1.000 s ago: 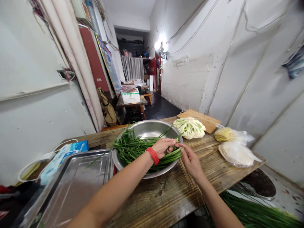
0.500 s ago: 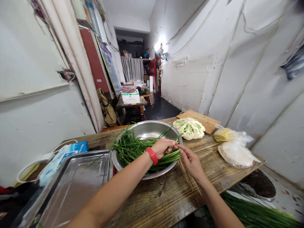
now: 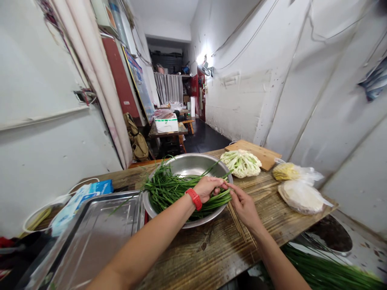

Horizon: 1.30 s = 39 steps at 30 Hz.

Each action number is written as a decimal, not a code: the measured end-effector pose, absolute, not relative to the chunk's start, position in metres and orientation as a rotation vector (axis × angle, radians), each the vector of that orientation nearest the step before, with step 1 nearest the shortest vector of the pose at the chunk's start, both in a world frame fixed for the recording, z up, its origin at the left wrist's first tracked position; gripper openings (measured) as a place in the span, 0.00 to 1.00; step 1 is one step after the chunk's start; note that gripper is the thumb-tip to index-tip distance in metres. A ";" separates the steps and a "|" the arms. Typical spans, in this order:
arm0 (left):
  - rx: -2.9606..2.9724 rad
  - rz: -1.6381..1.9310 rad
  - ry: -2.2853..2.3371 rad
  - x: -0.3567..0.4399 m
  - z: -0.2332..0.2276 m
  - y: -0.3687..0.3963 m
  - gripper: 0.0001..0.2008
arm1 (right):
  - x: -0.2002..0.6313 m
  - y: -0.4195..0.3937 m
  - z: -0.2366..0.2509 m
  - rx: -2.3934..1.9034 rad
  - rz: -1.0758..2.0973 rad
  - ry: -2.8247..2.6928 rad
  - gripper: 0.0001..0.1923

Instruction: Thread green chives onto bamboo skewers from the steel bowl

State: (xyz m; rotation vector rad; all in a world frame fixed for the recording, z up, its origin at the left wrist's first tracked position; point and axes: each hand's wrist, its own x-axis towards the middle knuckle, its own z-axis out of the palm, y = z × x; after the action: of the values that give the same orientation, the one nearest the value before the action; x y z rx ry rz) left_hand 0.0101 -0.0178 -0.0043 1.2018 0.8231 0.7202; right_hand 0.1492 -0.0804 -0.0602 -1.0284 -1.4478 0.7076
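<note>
A large steel bowl [image 3: 187, 163] stands on the wooden table [image 3: 211, 245] and holds a bunch of green chives [image 3: 169, 189]. My left hand [image 3: 208, 187], with a red band on the wrist, grips the chive stalks at the bowl's right rim. My right hand [image 3: 243, 205] meets it there, its fingertips pinching the ends of the same stalks. A few bamboo skewers [image 3: 238, 227] lie on the table under my right hand.
A steel tray [image 3: 96, 237] sits at the left, with a blue tissue pack [image 3: 80, 199] behind it. A cauliflower [image 3: 241, 163], a wooden board [image 3: 260, 153] and two plastic bags [image 3: 299, 193] are at the right. More chives [image 3: 326, 272] lie at the lower right.
</note>
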 end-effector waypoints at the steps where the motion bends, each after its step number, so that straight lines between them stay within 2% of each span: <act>1: 1.196 0.720 0.817 0.010 -0.005 -0.018 0.13 | 0.149 -0.081 -0.060 -1.026 0.705 -1.450 0.19; 28: 1.178 0.737 0.817 0.011 -0.002 -0.025 0.10 | 0.151 -0.081 -0.066 -1.077 0.741 -1.431 0.22; 39: 1.160 0.681 0.822 0.009 -0.002 -0.022 0.10 | 0.152 -0.081 -0.065 -1.019 0.734 -1.452 0.19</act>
State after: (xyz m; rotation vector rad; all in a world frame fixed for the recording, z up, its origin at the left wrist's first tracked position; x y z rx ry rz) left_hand 0.0088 -0.0222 -0.0020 1.1600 0.8220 0.6814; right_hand 0.1520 -0.0814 -0.0647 -1.0192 -1.4517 0.7342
